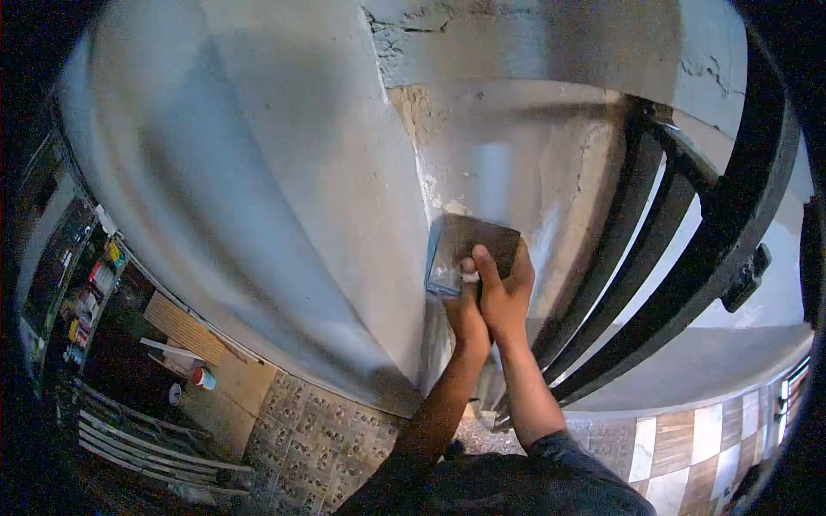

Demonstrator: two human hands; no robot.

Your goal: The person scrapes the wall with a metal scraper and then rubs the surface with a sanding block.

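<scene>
Trowel (471,245) is pressing flat against the grey plastered wall (284,189), at the inner corner just beside the black barred gate (688,249). Patterned floor tiles (318,430) are showing below. The right hand (508,292) is clasping the trowel's lower edge, forefinger stretching up it. The left hand (465,314) is closing its grip on the trowel too, just beneath and touching the right.

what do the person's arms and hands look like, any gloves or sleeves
No gloves: the left hand and right hand are bare, as are the forearms. A dark grey short sleeve covers the right upper arm. No watch or rings show.
</scene>
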